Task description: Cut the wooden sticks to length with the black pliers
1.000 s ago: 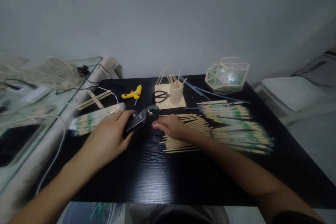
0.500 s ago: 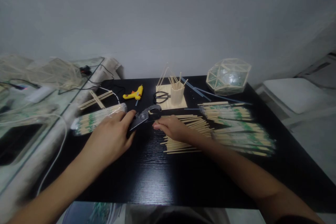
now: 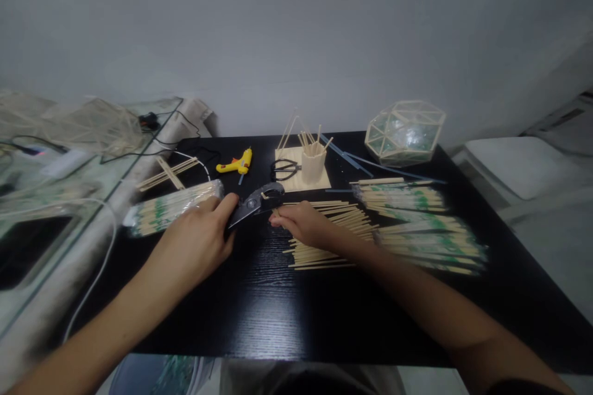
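Note:
My left hand (image 3: 197,237) is closed round the handles of a dark cutter (image 3: 252,203) with a curved jaw, like a ratchet pipe cutter. A short pale piece of a wooden stick (image 3: 265,196) shows inside the jaw. Just right of the jaw, my right hand (image 3: 299,222) is closed in a pinch on the stick, whose lower end shows at the fingertips. Beneath and beyond the right hand, loose wooden chopsticks (image 3: 333,234) lie in a spread pile on the black table (image 3: 269,308).
A yellow glue gun (image 3: 236,163), a wooden board (image 3: 296,184) bearing a stick-filled cup (image 3: 313,166) and black-handled scissors (image 3: 285,168) lie at the back. Wrapped chopstick packs (image 3: 426,241) lie right, another pack (image 3: 171,207) left. A geometric stick frame (image 3: 405,133) stands back right.
Both hands stay nearly in place, with the cutter held at the stick. The stick's end now shows more plainly below the right fingertips. The view has shifted slightly.

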A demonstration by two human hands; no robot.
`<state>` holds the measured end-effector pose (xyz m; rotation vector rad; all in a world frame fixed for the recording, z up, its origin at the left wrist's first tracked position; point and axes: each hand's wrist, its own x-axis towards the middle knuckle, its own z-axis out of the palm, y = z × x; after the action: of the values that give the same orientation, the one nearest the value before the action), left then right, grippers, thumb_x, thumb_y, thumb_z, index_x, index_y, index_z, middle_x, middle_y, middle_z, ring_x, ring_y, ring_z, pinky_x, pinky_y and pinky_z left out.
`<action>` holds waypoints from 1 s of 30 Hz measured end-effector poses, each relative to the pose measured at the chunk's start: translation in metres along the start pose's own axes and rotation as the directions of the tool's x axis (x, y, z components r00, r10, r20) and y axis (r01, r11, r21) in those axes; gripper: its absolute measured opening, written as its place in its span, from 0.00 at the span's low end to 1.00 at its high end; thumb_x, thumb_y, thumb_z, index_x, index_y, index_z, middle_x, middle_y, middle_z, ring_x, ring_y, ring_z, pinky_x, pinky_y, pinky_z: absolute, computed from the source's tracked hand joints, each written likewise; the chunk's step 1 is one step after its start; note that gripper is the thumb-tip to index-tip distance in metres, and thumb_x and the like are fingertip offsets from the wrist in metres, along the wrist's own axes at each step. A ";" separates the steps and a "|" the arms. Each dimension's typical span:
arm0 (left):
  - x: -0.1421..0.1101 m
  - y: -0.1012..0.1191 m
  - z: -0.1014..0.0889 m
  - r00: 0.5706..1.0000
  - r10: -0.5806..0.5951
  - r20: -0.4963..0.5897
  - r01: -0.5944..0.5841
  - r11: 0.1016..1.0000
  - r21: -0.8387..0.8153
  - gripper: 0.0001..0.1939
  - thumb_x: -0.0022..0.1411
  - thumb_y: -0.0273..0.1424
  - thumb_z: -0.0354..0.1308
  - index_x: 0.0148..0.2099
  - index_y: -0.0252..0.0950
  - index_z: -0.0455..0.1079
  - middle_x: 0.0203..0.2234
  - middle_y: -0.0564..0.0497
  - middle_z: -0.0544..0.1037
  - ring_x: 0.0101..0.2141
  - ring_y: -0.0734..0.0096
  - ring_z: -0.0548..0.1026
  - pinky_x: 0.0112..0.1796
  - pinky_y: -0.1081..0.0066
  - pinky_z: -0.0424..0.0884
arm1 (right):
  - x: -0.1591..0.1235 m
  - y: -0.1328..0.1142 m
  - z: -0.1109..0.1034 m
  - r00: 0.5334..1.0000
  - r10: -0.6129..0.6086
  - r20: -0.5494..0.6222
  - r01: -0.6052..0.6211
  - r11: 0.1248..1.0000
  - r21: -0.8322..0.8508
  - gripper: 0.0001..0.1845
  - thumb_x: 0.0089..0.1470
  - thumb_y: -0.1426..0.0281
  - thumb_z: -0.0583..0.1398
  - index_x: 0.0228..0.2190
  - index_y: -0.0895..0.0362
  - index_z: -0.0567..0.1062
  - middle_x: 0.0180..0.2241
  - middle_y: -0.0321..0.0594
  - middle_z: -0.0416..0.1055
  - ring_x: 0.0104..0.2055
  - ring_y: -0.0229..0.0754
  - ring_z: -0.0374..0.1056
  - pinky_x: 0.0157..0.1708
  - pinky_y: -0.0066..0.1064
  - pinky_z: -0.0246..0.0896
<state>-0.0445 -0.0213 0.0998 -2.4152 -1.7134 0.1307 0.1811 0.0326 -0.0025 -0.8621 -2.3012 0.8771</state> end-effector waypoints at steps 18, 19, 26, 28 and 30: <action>-0.001 0.000 -0.002 0.998 -0.059 0.038 0.061 0.997 -0.040 0.19 0.62 0.28 0.49 0.54 0.38 0.68 0.34 0.41 0.79 0.30 0.50 0.80 0.29 0.62 0.70 | 0.001 -0.003 0.001 0.999 0.027 0.017 -0.026 0.999 -0.032 0.14 0.69 0.71 0.55 0.34 0.59 0.78 0.34 0.42 0.80 0.37 0.40 0.75 0.41 0.28 0.62; 0.000 -0.001 -0.001 0.998 -0.057 0.033 0.058 0.998 -0.038 0.18 0.62 0.28 0.50 0.54 0.38 0.68 0.34 0.42 0.80 0.31 0.49 0.80 0.28 0.63 0.70 | 0.001 -0.003 0.001 0.999 0.034 0.015 -0.033 0.999 -0.037 0.14 0.69 0.71 0.55 0.33 0.59 0.78 0.33 0.42 0.80 0.37 0.39 0.75 0.40 0.28 0.62; 0.010 -0.020 0.006 0.993 -0.025 -0.114 0.005 0.984 -0.178 0.19 0.61 0.33 0.54 0.55 0.39 0.69 0.42 0.42 0.81 0.38 0.50 0.81 0.36 0.62 0.74 | 0.001 -0.009 -0.026 1.000 0.006 -0.004 -0.006 1.000 0.001 0.12 0.68 0.70 0.56 0.43 0.60 0.80 0.41 0.44 0.82 0.42 0.42 0.77 0.45 0.30 0.65; 0.016 -0.024 0.010 0.971 -0.082 -0.225 0.008 0.950 -0.312 0.18 0.64 0.34 0.54 0.55 0.39 0.70 0.43 0.44 0.82 0.41 0.53 0.81 0.41 0.63 0.74 | 0.000 -0.008 -0.045 0.998 -0.001 -0.055 0.001 1.000 -0.012 0.13 0.68 0.70 0.56 0.44 0.58 0.81 0.42 0.43 0.82 0.43 0.42 0.76 0.45 0.31 0.65; 0.023 -0.024 0.019 0.939 -0.171 -0.299 0.022 0.895 -0.445 0.18 0.66 0.37 0.54 0.55 0.40 0.72 0.45 0.45 0.82 0.43 0.55 0.80 0.44 0.64 0.74 | -0.003 -0.005 -0.063 0.992 0.040 -0.116 -0.045 0.998 -0.042 0.12 0.67 0.69 0.57 0.45 0.56 0.81 0.42 0.42 0.82 0.43 0.43 0.75 0.44 0.31 0.64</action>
<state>-0.0621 0.0094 0.0870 -2.4353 -1.8438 -0.7120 0.2222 0.0521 0.0412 -0.9584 -2.2171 0.7758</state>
